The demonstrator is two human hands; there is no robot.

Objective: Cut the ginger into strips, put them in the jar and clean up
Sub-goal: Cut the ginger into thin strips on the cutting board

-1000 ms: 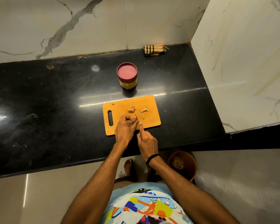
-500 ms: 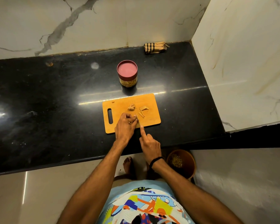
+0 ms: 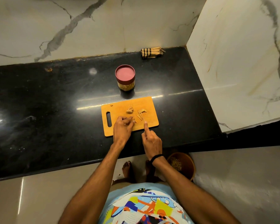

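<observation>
A pale marble wall (image 3: 87,29) rises behind and to the right of a long black counter (image 3: 55,110), with glossy floor tiles (image 3: 39,199) below its near edge. The person stands at the counter in a brightly patterned shirt (image 3: 144,206), both bare arms reaching forward and bare feet (image 3: 127,168) showing underneath. A brown pot (image 3: 186,162) with some scraps inside sits on the floor just right of the feet.

An orange cutting board (image 3: 118,109) lies flat on the counter, its handle slot at the left end. Beyond its far edge, a little apart, stands the jar (image 3: 125,78), upright with its red lid on and something yellowish showing through the lower glass. A folded striped cloth (image 3: 152,53) lies at the back, against the wall near the corner.

The left hand (image 3: 123,128) rests on the near part of the board, fingers curled in, pinching a small ginger piece (image 3: 134,121) at their tips. The right hand (image 3: 152,139), a black band (image 3: 157,157) on its wrist, is at the board's near edge with the forefinger stretched forward and the other fingers curled round a knife (image 3: 143,119). The hand hides the handle and only a thin line of blade shows ahead of the fingertip.

A ginger lump (image 3: 129,110) sits mid-board, a flat slice (image 3: 142,111) to its right, and a few thin strips (image 3: 140,116) lie just below that slice, near the blade.
</observation>
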